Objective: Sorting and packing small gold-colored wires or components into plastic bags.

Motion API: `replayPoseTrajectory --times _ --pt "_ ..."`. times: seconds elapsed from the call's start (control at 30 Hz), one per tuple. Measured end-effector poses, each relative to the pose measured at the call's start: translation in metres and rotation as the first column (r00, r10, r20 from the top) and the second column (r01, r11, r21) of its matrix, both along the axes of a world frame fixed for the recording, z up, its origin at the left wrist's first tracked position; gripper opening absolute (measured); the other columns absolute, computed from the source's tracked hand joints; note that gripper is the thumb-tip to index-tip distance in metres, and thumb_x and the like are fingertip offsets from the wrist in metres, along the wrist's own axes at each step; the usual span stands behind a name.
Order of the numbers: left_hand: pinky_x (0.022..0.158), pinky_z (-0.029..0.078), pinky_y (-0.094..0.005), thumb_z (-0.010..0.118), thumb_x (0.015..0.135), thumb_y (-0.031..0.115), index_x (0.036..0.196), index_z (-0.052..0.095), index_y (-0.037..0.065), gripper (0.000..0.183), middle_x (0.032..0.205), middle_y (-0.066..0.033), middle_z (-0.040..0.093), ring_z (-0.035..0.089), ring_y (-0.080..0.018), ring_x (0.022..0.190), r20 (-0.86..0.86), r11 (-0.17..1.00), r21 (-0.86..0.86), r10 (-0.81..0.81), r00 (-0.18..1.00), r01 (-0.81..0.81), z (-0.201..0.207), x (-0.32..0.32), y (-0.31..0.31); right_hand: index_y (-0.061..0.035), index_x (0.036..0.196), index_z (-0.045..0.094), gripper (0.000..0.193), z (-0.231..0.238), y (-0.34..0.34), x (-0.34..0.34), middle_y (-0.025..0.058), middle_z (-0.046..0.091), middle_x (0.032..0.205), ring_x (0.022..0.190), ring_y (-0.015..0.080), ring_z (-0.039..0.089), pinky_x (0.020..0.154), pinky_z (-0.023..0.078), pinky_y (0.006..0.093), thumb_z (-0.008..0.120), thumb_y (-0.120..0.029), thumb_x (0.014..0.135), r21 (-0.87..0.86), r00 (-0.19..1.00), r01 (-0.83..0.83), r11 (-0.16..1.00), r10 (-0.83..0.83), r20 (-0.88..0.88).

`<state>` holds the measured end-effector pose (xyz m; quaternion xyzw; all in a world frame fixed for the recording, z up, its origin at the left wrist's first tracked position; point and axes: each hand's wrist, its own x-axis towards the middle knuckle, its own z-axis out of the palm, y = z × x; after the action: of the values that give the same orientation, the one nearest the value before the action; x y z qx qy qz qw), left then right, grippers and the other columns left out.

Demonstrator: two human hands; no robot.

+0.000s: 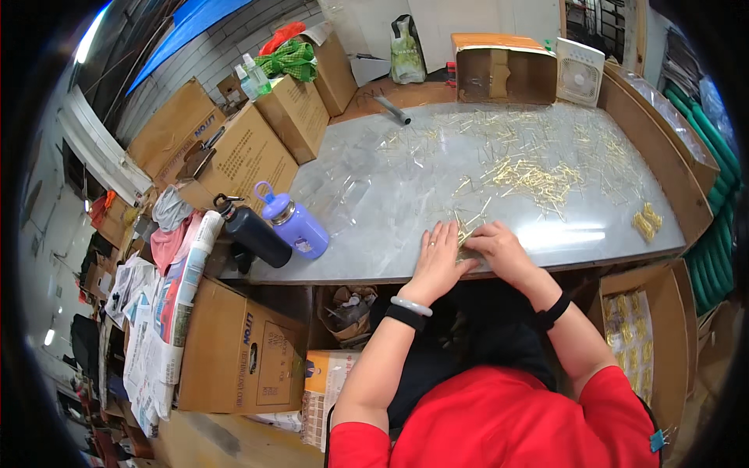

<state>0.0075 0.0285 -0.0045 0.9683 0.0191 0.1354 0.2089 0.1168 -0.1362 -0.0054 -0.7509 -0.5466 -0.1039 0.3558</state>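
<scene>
Both hands work close together at the near edge of the grey metal tabletop (pixel 406 226). My left hand (pixel 439 261) lies on it with fingers stretched out, their tips beside a few thin gold-coloured metal pins (pixel 463 232). My right hand (pixel 503 251) is closed, its bent fingertips pressed together at the other side of these pins; how many it grips is hidden. Beyond the hands spreads a loose heap of similar gold pins (pixel 534 178), with more scattered toward the back. A gathered bundle of gold pins (pixel 647 222) rests near the right edge.
Left on the table stand a black bottle (pixel 257 234) and a purple bottle (pixel 300 226). Cardboard boxes (pixel 292 117) line the left side; an open carton (pixel 505 74) and a white fan (pixel 579 72) stand behind. Below right, an open box (pixel 663 312) holds packed gold pieces.
</scene>
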Motion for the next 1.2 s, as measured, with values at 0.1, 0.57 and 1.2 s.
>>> replayPoseTrajectory --times 0.1,0.57,1.2 --pt "0.120 0.026 -0.0522 0.071 0.090 0.028 0.145 0.041 -0.004 0.070 0.147 -0.0201 0.047 0.038 -0.0381 0.142 0.092 1.000 0.021 -0.014 0.996 0.012 -0.003 -0.006 -0.001 -0.0076 0.101 0.074 0.019 0.007 0.004 -0.004 0.0103 0.069 0.101 0.097 0.0344 0.062 0.086 0.051 0.0412 0.066 -0.005 0.084 0.077 0.987 0.032 0.997 -0.019 -0.158" --pt "0.115 0.034 -0.0532 0.072 0.089 0.015 0.140 0.047 0.001 0.059 0.138 -0.0219 0.046 0.043 -0.0442 0.132 0.202 0.982 -0.176 -0.026 0.979 0.063 0.004 -0.012 -0.009 -0.0026 0.117 0.065 0.030 0.044 0.017 0.051 0.0153 0.060 0.112 0.107 0.0352 0.056 0.096 0.047 0.0431 0.066 -0.018 0.091 -0.389 0.993 -0.120 0.913 0.114 -0.039" --pt "0.116 0.027 -0.0596 0.067 0.093 0.023 0.142 0.044 -0.007 0.062 0.142 -0.0228 0.047 0.040 -0.0427 0.137 0.162 0.998 0.065 0.016 0.987 -0.027 0.001 -0.012 -0.009 -0.0013 0.116 0.066 0.032 0.034 0.010 0.000 0.0177 0.065 0.116 0.112 0.0366 0.060 0.091 0.052 0.0430 0.065 -0.005 0.084 -0.101 0.979 -0.064 0.993 0.043 -0.197"
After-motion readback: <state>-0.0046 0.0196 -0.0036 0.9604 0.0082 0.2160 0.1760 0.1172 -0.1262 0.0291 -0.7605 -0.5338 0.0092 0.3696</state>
